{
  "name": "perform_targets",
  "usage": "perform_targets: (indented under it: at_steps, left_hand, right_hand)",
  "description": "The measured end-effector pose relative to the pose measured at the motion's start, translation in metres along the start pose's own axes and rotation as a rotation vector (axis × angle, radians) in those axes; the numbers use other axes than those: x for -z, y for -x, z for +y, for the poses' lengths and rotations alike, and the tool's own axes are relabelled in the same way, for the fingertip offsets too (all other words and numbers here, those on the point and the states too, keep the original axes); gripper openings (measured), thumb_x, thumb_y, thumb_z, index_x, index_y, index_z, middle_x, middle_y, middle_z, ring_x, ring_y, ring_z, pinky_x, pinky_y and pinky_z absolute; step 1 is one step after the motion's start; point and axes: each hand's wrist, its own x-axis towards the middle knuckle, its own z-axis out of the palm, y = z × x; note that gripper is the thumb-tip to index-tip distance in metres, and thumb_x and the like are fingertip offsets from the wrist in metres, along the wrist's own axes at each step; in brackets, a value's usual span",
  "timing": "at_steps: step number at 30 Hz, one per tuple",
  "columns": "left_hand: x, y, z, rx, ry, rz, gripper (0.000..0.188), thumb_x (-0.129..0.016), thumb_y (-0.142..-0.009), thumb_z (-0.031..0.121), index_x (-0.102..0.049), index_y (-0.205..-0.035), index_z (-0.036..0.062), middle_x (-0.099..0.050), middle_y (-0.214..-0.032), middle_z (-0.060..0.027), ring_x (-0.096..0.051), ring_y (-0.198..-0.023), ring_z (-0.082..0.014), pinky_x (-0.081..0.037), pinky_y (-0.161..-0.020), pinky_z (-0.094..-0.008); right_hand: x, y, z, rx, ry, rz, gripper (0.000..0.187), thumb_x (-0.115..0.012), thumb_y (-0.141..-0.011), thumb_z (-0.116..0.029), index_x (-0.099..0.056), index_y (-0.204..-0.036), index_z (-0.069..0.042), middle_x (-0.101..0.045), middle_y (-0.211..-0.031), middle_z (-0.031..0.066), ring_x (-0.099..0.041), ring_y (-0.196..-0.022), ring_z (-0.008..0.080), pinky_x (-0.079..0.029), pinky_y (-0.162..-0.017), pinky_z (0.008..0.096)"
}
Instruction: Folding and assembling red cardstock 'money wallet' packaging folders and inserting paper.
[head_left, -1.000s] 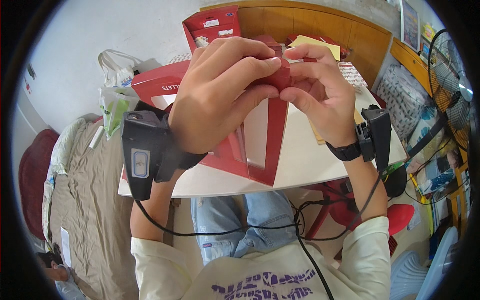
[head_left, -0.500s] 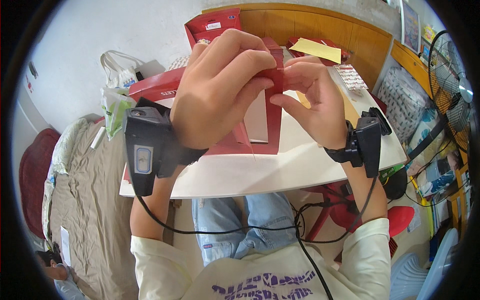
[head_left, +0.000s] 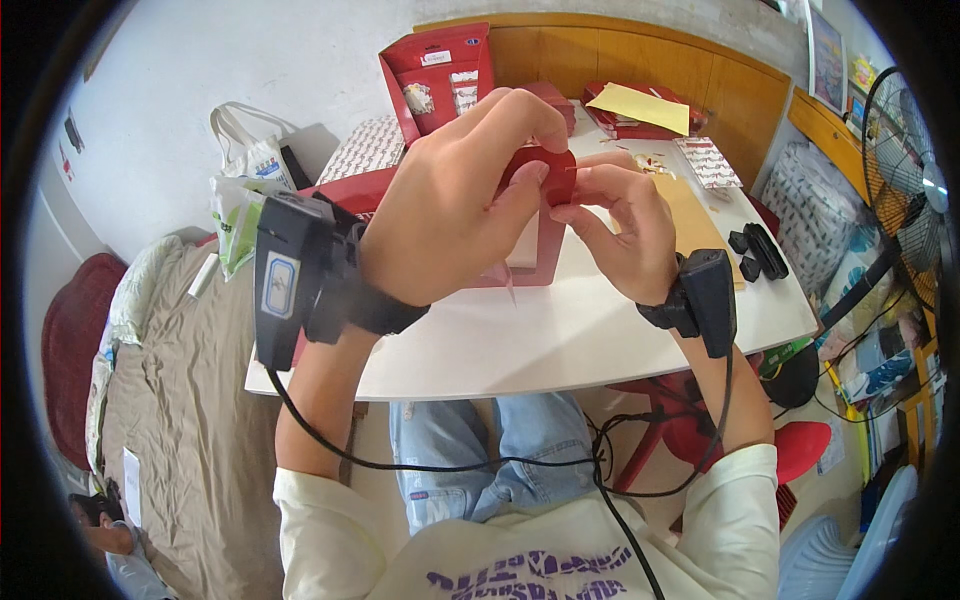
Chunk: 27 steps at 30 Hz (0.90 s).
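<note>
A red cardboard box [head_left: 549, 245] with a pale inner area is held up over the white table, partly hidden behind my hands. My left hand [head_left: 450, 205] curls around its upper part, thumb and fingers pressed on the card. At the box's right edge, my right hand [head_left: 628, 225] has its thumb and bent fingers close together at a red flap. What exactly these fingertips pinch is too small to tell. A pointed pinkish strip [head_left: 508, 285] hangs below my left hand. Both wrists wear black devices with cables.
Behind stands an open red box [head_left: 436, 70]. Farther right are red packaging with a yellow sheet [head_left: 640, 107], a patterned card [head_left: 708, 162] and small scattered bits. Black objects [head_left: 762, 250] lie near the right edge of the white table [head_left: 480, 355]. A fan [head_left: 905, 170] stands right.
My right hand has moved slightly left and down with its fingers more bent. My left hand has shifted slightly right and down, still gripping the red cardboard box. The view has shifted a little.
</note>
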Motion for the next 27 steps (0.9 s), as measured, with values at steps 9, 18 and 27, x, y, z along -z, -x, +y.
perform_targets:
  at_steps: [9,18,27]
  left_hand:
    - [-0.005,0.013,-0.002,-0.031,-0.148,0.074,0.014,-0.063,-0.082,-0.006,-0.064,-0.095,-0.0018,-0.05,-0.117,-0.0134,-0.062,-0.092,-0.0209,-0.053,-0.079,-0.0293]
    - [-0.003,0.015,-0.004,-0.291,-0.508,0.162,0.037,-0.075,-0.07,-0.001,-0.069,-0.106,0.0037,-0.057,-0.109,-0.0105,-0.057,-0.097,-0.0248,-0.048,-0.081,-0.0352]
    - [-0.009,0.017,-0.013,-0.332,-0.5,0.241,0.029,-0.075,-0.068,0.007,-0.07,-0.096,0.0064,-0.06,-0.093,-0.002,-0.056,-0.086,-0.0197,-0.04,-0.076,-0.0332]
  right_hand:
    - [-0.001,0.002,0.001,0.075,0.06,0.008,0.038,-0.07,-0.081,0.005,-0.051,-0.113,-0.001,-0.059,-0.106,0.0175,-0.064,-0.094,0.0268,-0.055,-0.08,0.0334]
    - [0.0,-0.001,-0.003,0.051,0.062,0.067,0.036,-0.071,-0.079,0.005,-0.053,-0.11,-0.001,-0.06,-0.105,0.0167,-0.064,-0.093,0.0249,-0.056,-0.08,0.0322]
    - [-0.003,-0.003,-0.005,0.096,0.037,0.032,0.036,-0.069,-0.081,0.006,-0.052,-0.112,0.0,-0.06,-0.106,0.0176,-0.065,-0.094,0.0254,-0.056,-0.081,0.0328]
